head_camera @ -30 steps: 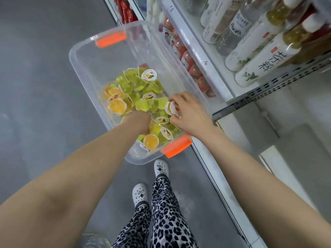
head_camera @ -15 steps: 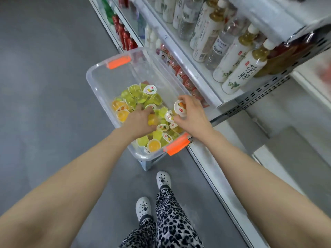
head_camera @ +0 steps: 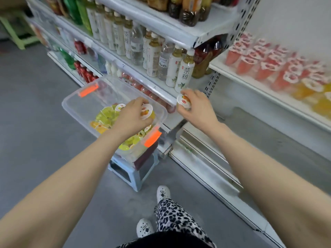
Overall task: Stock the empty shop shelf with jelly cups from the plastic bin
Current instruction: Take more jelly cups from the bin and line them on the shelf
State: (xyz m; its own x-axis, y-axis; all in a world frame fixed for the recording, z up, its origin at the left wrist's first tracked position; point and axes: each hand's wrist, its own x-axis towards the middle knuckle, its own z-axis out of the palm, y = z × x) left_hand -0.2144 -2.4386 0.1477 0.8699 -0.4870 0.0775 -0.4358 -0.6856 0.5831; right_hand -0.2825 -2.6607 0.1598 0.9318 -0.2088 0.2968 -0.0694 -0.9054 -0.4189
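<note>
Since left hand and right hand each grip a cup near the bin, pickup looks done; next, swing both to the shelf at 2 o'clock.

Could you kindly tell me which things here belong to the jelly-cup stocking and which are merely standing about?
Job: plastic bin; loose jelly cups in it; left hand holding an orange cup; right hand holding a second cup; right-side shelf.
Bystanders: tea bottles; red cans; stool under bin.
</note>
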